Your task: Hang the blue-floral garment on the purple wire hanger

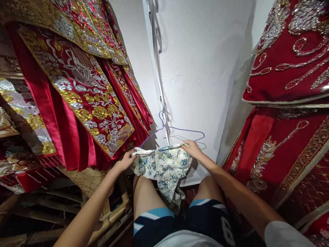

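A white cloth garment with a blue and green floral print [164, 164] is stretched between my two hands above my knees. My left hand [126, 160] pinches the left end of its upper edge. At the right end of that edge, my right hand [191, 150] grips the fabric. Just behind the garment, a purple wire hanger [183, 129] hangs by its hook on a white metal upright; its lower part is hidden by the cloth.
Red embroidered costumes [87, 89] hang at the left, and more red beaded garments [290, 75] hang at the right. A white wall [195, 51] stands ahead. Bamboo furniture [113, 219] is at the lower left, with a dark phone-like object on it.
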`<state>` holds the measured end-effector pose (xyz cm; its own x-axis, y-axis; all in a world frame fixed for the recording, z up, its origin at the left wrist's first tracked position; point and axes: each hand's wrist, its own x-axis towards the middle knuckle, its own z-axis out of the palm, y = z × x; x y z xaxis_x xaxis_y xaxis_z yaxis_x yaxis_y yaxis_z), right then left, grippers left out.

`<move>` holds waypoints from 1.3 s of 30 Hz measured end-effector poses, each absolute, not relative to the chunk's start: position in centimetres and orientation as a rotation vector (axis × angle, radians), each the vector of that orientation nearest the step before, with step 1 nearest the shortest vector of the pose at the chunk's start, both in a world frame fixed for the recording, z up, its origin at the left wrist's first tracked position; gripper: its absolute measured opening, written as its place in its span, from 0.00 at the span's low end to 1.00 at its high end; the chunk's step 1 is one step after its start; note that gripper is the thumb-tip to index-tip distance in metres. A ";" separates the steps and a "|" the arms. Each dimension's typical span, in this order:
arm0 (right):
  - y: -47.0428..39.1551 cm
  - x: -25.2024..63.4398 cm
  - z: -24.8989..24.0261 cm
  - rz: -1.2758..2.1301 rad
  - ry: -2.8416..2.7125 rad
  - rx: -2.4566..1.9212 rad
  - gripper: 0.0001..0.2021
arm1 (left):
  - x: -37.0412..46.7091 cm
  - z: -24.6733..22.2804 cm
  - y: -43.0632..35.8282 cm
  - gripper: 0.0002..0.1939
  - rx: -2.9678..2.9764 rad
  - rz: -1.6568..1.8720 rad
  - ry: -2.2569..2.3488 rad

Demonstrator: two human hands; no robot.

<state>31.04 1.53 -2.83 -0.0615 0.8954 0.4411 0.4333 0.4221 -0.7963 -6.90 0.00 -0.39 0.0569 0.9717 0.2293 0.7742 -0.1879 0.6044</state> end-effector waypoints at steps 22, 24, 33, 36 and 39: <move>-2.6 31.8 -2.7 0.549 -1.648 -1.113 0.16 | 1.4 4.2 2.1 0.12 2.029 1.269 1.211; -2.5 33.8 -2.0 0.454 -1.578 -1.163 0.31 | 1.2 4.1 2.1 0.15 1.996 1.276 1.181; 1.2 40.8 2.8 0.604 -1.579 -1.303 0.12 | -0.4 5.6 2.1 0.13 1.932 1.179 1.101; 0.1 41.5 4.1 0.896 -1.638 -1.222 0.09 | -2.1 5.4 2.2 0.14 1.884 1.244 1.121; -1.6 40.6 4.3 1.111 -1.567 -1.115 0.17 | -3.2 4.2 2.6 0.18 1.799 1.355 1.178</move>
